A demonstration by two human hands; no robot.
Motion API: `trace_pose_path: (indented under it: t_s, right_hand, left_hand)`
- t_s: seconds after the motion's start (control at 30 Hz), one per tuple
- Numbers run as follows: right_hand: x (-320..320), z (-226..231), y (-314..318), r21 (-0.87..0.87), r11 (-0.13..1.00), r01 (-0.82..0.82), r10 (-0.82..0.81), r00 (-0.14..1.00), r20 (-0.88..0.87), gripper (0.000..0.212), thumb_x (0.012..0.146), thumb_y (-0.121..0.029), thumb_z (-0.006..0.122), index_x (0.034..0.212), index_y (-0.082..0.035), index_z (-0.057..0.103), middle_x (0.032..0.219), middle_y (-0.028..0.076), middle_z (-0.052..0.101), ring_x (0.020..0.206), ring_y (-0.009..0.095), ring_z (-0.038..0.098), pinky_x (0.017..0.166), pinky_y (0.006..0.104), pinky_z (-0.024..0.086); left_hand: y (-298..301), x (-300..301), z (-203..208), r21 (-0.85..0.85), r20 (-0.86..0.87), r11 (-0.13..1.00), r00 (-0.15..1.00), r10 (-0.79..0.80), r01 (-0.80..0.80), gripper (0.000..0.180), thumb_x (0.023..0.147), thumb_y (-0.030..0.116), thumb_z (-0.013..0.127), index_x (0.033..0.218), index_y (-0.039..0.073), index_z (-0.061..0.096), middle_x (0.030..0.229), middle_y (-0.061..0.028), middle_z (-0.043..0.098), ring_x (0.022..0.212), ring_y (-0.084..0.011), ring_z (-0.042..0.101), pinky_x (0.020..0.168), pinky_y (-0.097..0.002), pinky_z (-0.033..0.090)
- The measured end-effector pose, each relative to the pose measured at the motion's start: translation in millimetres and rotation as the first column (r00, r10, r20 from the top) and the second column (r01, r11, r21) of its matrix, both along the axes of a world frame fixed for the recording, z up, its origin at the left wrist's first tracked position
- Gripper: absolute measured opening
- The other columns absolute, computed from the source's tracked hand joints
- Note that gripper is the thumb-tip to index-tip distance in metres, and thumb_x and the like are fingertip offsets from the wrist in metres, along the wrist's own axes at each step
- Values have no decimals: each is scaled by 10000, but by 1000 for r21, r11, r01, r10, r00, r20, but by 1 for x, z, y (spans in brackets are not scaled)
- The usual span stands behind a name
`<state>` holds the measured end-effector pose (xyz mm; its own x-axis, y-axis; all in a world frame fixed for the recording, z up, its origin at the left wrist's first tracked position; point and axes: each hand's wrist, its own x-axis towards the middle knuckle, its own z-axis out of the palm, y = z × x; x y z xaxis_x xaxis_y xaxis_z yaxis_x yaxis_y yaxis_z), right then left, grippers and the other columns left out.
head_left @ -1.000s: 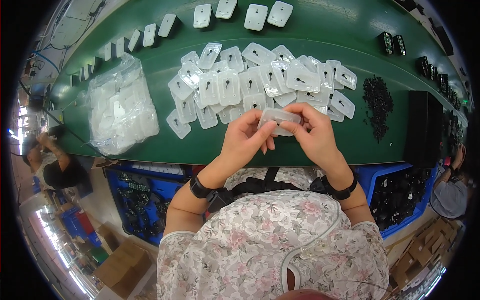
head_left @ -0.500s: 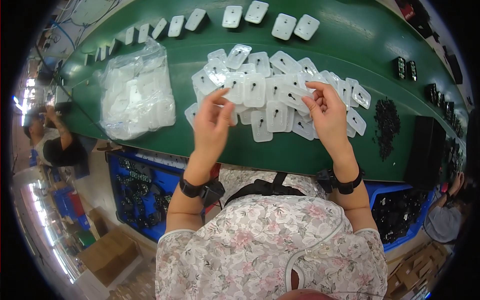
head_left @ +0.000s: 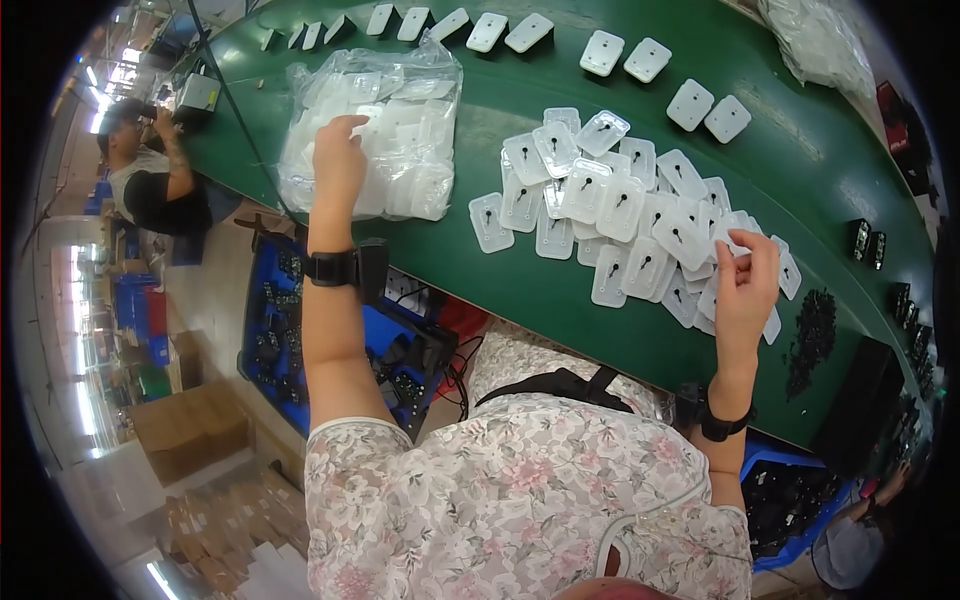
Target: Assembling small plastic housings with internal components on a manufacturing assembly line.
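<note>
My left hand [head_left: 340,165] is over the left side of a clear plastic bag [head_left: 440,70] filled with white plastic plates [head_left: 400,140]. Its fingers are partly stretched, and no piece shows in them. At the right end of a loose pile, my right hand [head_left: 748,290] hovers with thumb and forefinger curved and slightly apart, seemingly empty. That pile consists of translucent white rounded plates [head_left: 620,208], many with a small black part in the middle. Whether the right fingertips touch a plate is hard to tell.
White-topped black boxes [head_left: 487,33] stand in a row along the far side of the green table [head_left: 500,290]. Small black parts [head_left: 812,335] lie heaped at right, beside a black box [head_left: 855,400]. Blue bins [head_left: 255,340] sit below the edge. A person [head_left: 150,175] is at far left.
My left hand has moved left from the plate pile to the plastic bag. My right hand stays by the pile's right end. The whole view has swung left.
</note>
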<state>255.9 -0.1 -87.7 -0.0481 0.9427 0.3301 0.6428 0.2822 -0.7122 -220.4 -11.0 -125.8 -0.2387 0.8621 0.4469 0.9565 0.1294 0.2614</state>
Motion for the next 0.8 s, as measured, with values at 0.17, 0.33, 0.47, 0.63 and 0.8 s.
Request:
trace_pose_path:
  t_s: [0.17, 0.33, 0.47, 0.63, 0.8]
  right_hand:
    - [42, 5, -12, 72, 988, 139, -141, 990, 20, 104, 849, -67, 620, 937, -21, 592, 848, -12, 530, 605, 41, 418, 530, 176, 344]
    - [102, -3, -22, 101, 936, 336, -333, 942, -50, 85, 879, -102, 609, 920, -27, 614, 770, -46, 530, 629, 11, 413, 540, 158, 339]
    - [140, -14, -27, 108, 868, 485, -485, 874, -30, 103, 873, -111, 619, 921, -21, 620, 775, -53, 539, 611, 14, 418, 547, 155, 345]
    - [164, -13, -38, 64, 734, 676, -676, 720, 159, 177, 835, -186, 656, 943, -49, 632, 816, -15, 576, 603, 62, 454, 561, 202, 389]
    - [184, -28, -33, 36, 726, 687, -655, 675, 339, 300, 770, -238, 700, 1025, -95, 634, 848, 5, 534, 616, 117, 469, 609, 249, 425]
  left_hand:
    - [14, 16, -2, -67, -86, 997, 995, -51, 45, 352, 736, -57, 557, 1064, 59, 604, 1064, -120, 595, 995, -309, 517, 861, -378, 426]
    - [38, 3, -24, -255, -281, 965, 959, -18, -56, 346, 699, 27, 633, 1040, 65, 582, 993, -161, 581, 994, -322, 508, 841, -387, 424]
    - [32, -1, -16, -218, -121, 967, 987, 104, -129, 201, 788, 190, 608, 971, 116, 573, 841, -158, 592, 838, -353, 556, 729, -432, 432]
    - [20, -3, -7, -58, 9, 970, 972, 236, -235, 146, 876, 221, 565, 984, 125, 576, 714, -121, 618, 644, -271, 583, 577, -363, 444]
    - [12, 27, 12, 194, 716, 976, 694, -74, -95, 270, 943, 239, 505, 1040, -12, 508, 774, -109, 633, 653, -146, 600, 603, -236, 494]
